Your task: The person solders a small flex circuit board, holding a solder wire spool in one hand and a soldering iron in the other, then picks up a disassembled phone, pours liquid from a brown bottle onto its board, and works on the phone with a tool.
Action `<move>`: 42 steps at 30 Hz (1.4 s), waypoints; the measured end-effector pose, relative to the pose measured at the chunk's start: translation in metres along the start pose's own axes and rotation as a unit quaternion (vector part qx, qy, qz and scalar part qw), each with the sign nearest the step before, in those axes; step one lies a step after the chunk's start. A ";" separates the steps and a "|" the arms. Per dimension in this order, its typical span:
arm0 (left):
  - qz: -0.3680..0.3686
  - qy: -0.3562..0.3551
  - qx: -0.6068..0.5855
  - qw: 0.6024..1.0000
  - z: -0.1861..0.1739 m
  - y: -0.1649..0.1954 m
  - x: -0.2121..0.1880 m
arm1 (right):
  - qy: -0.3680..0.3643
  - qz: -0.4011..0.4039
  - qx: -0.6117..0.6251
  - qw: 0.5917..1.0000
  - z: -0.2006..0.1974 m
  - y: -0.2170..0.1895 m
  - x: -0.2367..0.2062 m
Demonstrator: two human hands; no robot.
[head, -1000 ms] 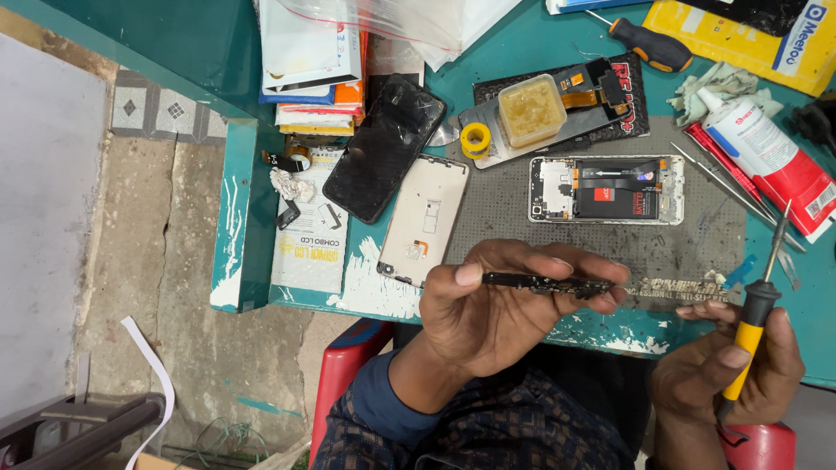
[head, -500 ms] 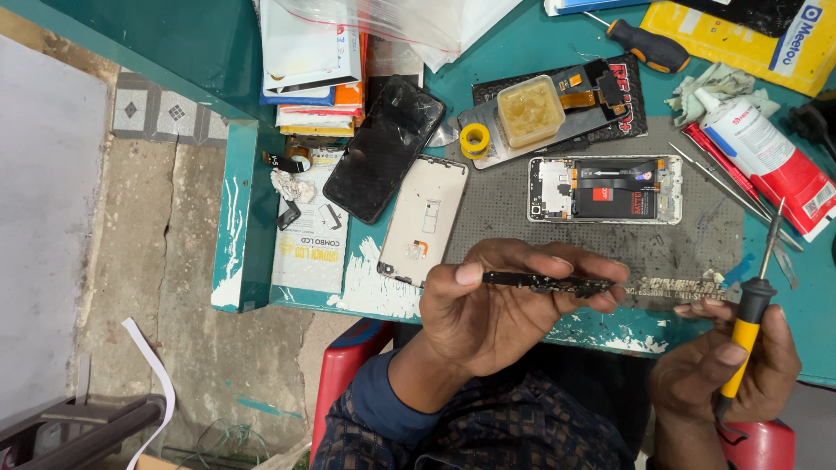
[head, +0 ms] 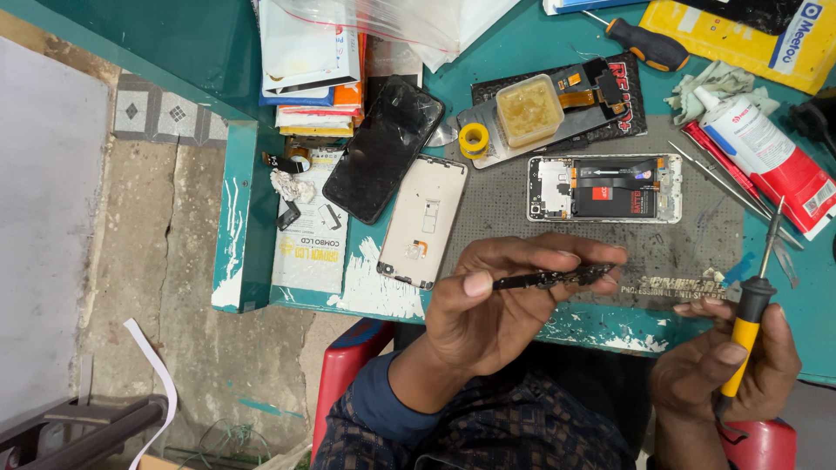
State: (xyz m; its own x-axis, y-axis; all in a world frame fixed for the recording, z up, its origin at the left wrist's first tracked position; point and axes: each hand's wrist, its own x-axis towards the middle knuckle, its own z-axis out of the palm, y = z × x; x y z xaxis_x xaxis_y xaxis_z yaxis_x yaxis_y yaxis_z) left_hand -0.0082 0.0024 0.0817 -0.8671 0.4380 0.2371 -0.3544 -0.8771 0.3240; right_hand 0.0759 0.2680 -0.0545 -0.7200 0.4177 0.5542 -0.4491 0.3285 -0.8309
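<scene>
The person's face and upper body are out of view; only a dark patterned sleeve and both forearms enter from the bottom edge. The left hand (head: 496, 309) grips a thin, dark, elongated circuit strip (head: 553, 278) edge-on between thumb and fingertips, just above the near table edge. The strip's surface detail is too small to make out.

The right hand (head: 727, 365) is closed around a soldering iron (head: 751, 305) with a yellow-and-black grip, its slim metal tip pointing up and away from the strip. The iron's lower end is hidden inside the palm.

Behind the hands lies a grey, worn work mat (head: 697, 235) on the scuffed teal table (head: 252, 200). On the mat rests an opened phone chassis (head: 605, 187), its internals exposed. Beside it lie a pale phone frame (head: 424, 222) and a cracked, glossy black screen (head: 383, 148). A red-and-white tube (head: 766, 148) is cut off at the right edge.
</scene>
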 end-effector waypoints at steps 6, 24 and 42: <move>0.001 -0.010 -0.005 1.000 0.000 0.000 0.001 | -0.038 0.023 0.010 0.999 -0.017 0.008 -0.003; -0.003 -0.007 -0.010 1.000 0.001 0.001 0.001 | 0.001 -0.016 -0.015 1.000 0.003 -0.002 0.004; 0.000 -0.001 -0.012 1.000 -0.002 0.000 0.000 | -0.034 0.028 0.027 0.999 -0.009 0.002 0.003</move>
State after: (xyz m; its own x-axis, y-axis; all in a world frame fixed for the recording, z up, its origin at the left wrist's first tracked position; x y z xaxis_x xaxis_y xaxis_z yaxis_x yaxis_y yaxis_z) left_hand -0.0087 0.0016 0.0794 -0.8661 0.4385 0.2399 -0.3624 -0.8815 0.3027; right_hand 0.0770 0.2776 -0.0542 -0.7783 0.3756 0.5031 -0.4327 0.2598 -0.8633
